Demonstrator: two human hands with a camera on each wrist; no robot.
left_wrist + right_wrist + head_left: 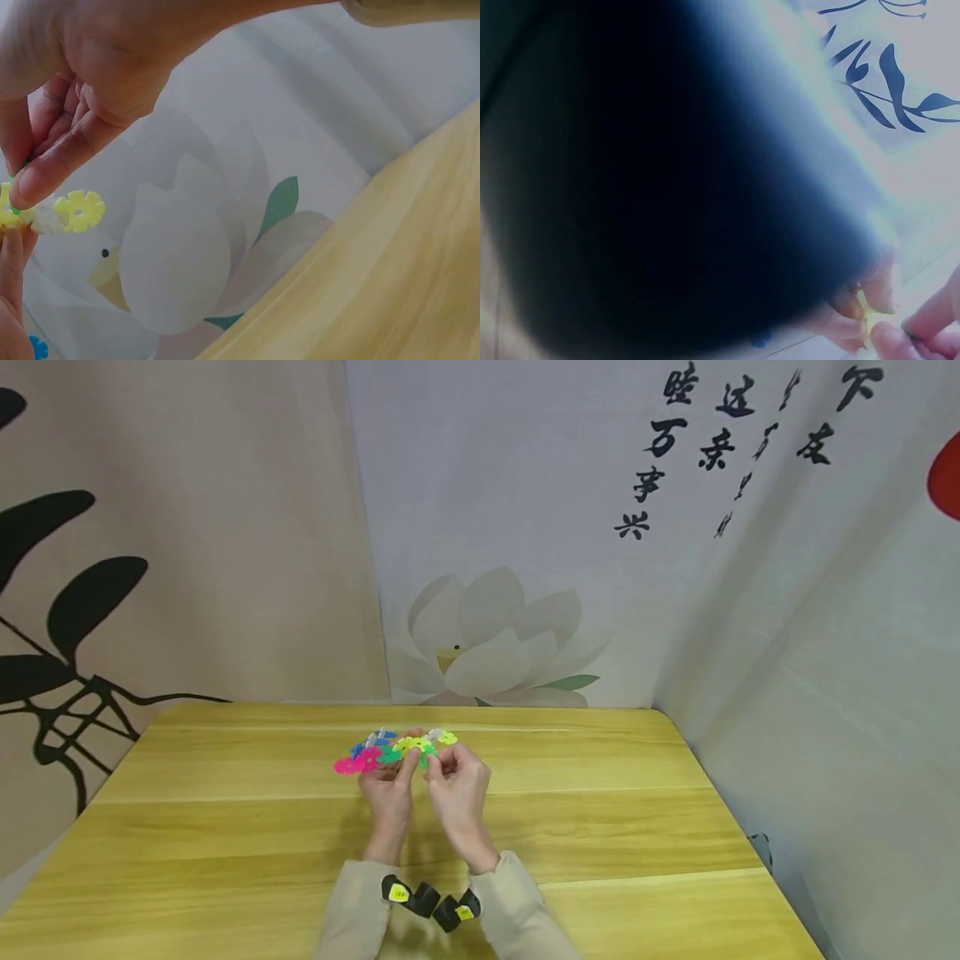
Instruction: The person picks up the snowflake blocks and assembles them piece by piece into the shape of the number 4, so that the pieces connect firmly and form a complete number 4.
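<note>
A chain of joined plastic snowflake discs is held up over the table by both hands. Pink discs (358, 762) lead it on the left, with blue discs (384, 735) behind them and yellow discs (411, 744) in the middle. My left hand (388, 795) grips the chain, its thumb on the yellow part. With thumb and fingertips, my right hand (461, 785) pinches a green disc (426, 753) against the yellow ones. In the left wrist view, a white disc (48, 219) and a yellow end disc (84, 211) stick out beside the right fingertips. A dark blur covers much of the right wrist view.
The wooden table (615, 810) spreads around both arms. A printed curtain (510, 468) with a lotus drawing hangs behind its far edge, and another cloth stands along the right side. Black wrist straps (424, 900) sit close together between the sleeves.
</note>
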